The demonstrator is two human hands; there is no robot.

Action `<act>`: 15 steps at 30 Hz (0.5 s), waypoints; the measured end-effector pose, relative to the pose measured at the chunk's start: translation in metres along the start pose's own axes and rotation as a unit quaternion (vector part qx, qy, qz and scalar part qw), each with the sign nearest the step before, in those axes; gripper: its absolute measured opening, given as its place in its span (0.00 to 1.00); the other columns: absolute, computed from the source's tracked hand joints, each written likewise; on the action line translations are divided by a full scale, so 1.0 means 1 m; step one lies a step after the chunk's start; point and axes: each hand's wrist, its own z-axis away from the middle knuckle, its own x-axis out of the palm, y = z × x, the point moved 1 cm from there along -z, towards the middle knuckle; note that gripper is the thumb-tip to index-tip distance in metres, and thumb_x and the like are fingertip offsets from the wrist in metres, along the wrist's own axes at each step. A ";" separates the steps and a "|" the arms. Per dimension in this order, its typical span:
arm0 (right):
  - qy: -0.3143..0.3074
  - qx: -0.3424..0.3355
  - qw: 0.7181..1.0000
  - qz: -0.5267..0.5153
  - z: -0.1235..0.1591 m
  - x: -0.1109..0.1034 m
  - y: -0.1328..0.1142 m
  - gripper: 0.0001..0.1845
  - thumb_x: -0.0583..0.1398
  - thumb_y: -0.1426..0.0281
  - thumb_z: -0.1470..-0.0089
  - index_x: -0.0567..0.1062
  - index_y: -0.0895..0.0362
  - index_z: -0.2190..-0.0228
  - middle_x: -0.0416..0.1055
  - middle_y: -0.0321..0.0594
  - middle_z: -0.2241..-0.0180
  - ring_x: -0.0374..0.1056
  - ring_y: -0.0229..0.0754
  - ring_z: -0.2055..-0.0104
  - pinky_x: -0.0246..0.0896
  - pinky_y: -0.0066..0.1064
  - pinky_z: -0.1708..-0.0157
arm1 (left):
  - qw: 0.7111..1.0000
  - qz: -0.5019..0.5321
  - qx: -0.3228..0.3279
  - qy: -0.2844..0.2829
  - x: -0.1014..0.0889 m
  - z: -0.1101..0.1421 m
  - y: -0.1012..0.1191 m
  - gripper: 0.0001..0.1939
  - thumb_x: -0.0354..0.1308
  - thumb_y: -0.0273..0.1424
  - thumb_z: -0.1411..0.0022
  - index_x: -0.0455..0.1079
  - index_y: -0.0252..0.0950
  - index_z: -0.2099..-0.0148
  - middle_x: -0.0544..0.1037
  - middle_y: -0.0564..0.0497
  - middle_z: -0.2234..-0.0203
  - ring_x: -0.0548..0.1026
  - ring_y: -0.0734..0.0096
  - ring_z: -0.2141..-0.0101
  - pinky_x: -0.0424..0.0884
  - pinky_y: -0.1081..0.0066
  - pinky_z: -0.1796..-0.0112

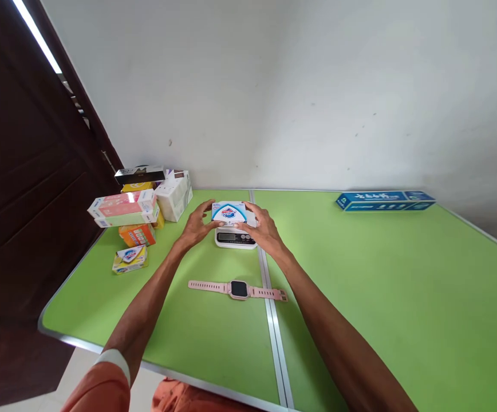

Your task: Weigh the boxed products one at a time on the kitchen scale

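A white and blue soap box is held by its two ends between my left hand and my right hand. Fingers and thumbs of both hands are closed on it. Right under and behind the box stands a small white digital scale, its display and buttons facing me; the box hides part of its platform. Whether the box touches the platform I cannot tell. Nearer to me, a smartwatch with a pink strap lies stretched out flat on the table, between my forearms.
Several cartons are piled at the left, among them a pink and green box, a white box, an orange box and a yellow soap box. A long blue box lies by the wall. A metal seam divides the green table.
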 end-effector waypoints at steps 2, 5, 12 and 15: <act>0.005 0.033 0.999 0.008 -0.008 -0.007 0.013 0.47 0.75 0.47 0.47 0.75 0.48 0.31 0.76 0.52 0.32 0.65 0.68 0.27 0.64 0.66 0.29 | 1.000 0.002 -0.008 -0.020 0.015 -0.020 -0.004 0.48 0.80 0.50 0.45 0.73 0.38 0.28 0.78 0.33 0.31 0.75 0.36 0.30 0.71 0.40 0.30; 0.004 0.057 0.998 0.012 -0.019 -0.010 0.028 0.48 0.75 0.45 0.48 0.76 0.48 0.31 0.76 0.52 0.32 0.62 0.69 0.25 0.65 0.66 0.30 | 0.999 -0.010 -0.027 -0.040 0.026 -0.038 -0.011 0.48 0.80 0.50 0.46 0.74 0.35 0.29 0.75 0.31 0.28 0.72 0.34 0.28 0.68 0.40 0.28; -0.002 0.056 0.998 0.023 -0.031 -0.004 0.046 0.52 0.74 0.40 0.49 0.75 0.50 0.31 0.73 0.53 0.30 0.59 0.71 0.24 0.59 0.68 0.26 | 0.997 -0.025 -0.053 -0.047 0.029 -0.047 -0.025 0.49 0.79 0.52 0.46 0.74 0.36 0.28 0.73 0.33 0.26 0.70 0.34 0.26 0.64 0.42 0.26; 0.002 0.060 0.998 0.000 -0.027 0.001 0.050 0.59 0.72 0.34 0.50 0.71 0.50 0.27 0.69 0.54 0.27 0.57 0.71 0.22 0.61 0.67 0.26 | 0.996 -0.001 -0.071 -0.046 0.033 -0.041 -0.028 0.54 0.79 0.55 0.47 0.70 0.37 0.24 0.69 0.33 0.23 0.65 0.34 0.23 0.60 0.41 0.24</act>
